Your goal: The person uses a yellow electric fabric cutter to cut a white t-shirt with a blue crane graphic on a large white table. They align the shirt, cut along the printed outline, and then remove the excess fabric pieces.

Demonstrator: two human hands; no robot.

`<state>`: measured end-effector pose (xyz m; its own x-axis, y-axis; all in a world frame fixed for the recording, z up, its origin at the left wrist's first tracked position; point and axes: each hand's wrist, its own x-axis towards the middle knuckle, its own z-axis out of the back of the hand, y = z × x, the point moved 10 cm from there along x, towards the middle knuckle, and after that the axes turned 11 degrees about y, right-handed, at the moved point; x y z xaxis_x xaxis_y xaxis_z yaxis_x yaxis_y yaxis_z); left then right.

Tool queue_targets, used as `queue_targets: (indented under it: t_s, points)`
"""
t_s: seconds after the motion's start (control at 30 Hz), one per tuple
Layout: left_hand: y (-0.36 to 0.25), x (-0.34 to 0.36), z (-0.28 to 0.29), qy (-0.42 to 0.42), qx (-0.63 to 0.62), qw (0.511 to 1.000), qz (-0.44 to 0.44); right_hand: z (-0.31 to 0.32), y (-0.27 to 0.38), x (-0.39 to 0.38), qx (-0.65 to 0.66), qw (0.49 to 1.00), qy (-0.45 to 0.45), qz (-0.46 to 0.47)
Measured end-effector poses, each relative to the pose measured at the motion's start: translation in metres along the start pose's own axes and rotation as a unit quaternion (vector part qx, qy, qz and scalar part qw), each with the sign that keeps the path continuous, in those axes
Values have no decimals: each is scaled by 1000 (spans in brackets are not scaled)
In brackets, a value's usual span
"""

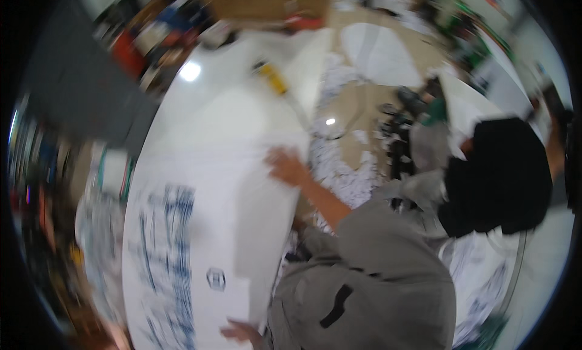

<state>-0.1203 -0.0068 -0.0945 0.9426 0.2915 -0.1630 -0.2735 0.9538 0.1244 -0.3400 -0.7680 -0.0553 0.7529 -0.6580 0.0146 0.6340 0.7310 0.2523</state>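
Observation:
Neither of my own hands shows in the picture. A long white panel (212, 241) fills the middle, with blue streaks on its lower left part and a small dark printed mark. Across it from the right leans a co-worker in a grey shirt (370, 283) and black headwear (497, 174). One of the co-worker's hands (288, 166) is spread at the panel's right edge, smeared by motion. The other hand (241, 332) is over the panel near the bottom. Toward the far end lies a yellow and black corded tool (273, 78), its kind too blurred to tell.
White scraps (345, 174) litter the floor right of the panel. A rounded white sheet (379, 53) lies beyond. Clear plastic wrapping (100, 247) and crowded shelves (36, 198) stand left, near a grey surface (85, 77). Mixed clutter (176, 29) sits at the far left.

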Motion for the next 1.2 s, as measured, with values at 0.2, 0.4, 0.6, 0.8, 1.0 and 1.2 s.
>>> queue_targets:
  t_s: [0.2, 0.4, 0.6, 0.8, 1.0, 1.2]
  points:
    - [7, -33, 19, 70, -42, 997, -2, -3, -24, -11, -113, 992, 49, -14]
    - [-16, -69, 50, 52, -103, 993, -2, 1, -41, -11, -110, 989, 92, -25]
    - [-23, -77, 61, 30, -128, 991, -6, 1, -45, -7, -107, 986, 119, -52]
    - [-25, -79, 70, 29, -139, 990, -5, 0, -49, -5, -110, 987, 107, -52]
    - [-18, -73, 63, 32, -156, 987, -2, -5, -48, 3, -8, 991, 105, -88]
    - [-51, -64, 68, 23, -168, 985, -27, -13, 31, 6, -33, 998, 30, -34]
